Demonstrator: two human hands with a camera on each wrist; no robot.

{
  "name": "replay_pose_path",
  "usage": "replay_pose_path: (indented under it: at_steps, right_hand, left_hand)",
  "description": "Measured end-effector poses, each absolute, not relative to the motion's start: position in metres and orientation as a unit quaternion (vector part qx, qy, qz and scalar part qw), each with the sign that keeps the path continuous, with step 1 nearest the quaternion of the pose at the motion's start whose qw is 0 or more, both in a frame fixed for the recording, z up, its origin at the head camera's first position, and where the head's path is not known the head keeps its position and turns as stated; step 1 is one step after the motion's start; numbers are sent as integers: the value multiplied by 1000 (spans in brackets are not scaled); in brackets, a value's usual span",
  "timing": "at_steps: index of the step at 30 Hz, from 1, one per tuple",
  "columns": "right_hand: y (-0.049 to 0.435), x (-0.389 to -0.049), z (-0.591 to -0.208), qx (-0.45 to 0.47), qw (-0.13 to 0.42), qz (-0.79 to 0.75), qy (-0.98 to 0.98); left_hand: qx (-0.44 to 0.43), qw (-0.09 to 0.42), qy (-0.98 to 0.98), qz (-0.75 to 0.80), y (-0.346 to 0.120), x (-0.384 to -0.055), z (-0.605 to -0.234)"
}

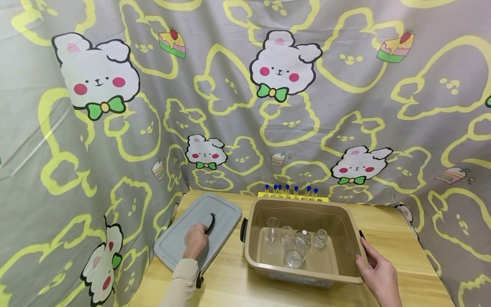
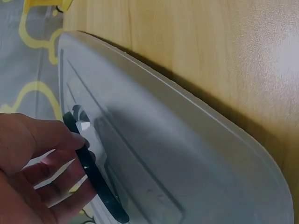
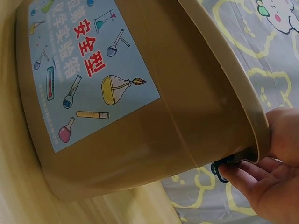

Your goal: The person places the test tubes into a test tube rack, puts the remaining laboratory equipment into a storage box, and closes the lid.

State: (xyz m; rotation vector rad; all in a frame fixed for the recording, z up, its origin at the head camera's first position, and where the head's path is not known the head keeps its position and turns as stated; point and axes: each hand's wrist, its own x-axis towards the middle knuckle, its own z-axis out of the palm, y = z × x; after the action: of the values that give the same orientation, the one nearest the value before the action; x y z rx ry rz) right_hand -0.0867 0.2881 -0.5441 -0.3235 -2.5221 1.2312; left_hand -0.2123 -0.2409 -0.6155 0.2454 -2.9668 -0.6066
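In the head view, my left hand grips the black curved handle on a grey plastic lid. The left wrist view shows thumb and fingers around that handle. My right hand holds the right rim of a brown plastic bin, thumb over the edge. Seen from the right wrist, its fingers curl under the rim beside a black latch. Inside the bin stand a glass beaker, a small glass jar, a tall clear glass vessel and other clear glassware.
Behind the bin, a yellow rack holds several blue-capped tubes. A printed label covers part of the bin's side. Everything stands on a wooden table, enclosed by a grey patterned curtain at back and sides.
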Motion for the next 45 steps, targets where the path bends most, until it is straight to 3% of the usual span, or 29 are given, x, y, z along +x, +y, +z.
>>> replay_pose_path:
  at_steps: [45]
  right_hand:
    - [286, -84, -544, -119, 170, 434, -877]
  left_hand:
    - [-14, 139, -977, -161, -238, -194, -506]
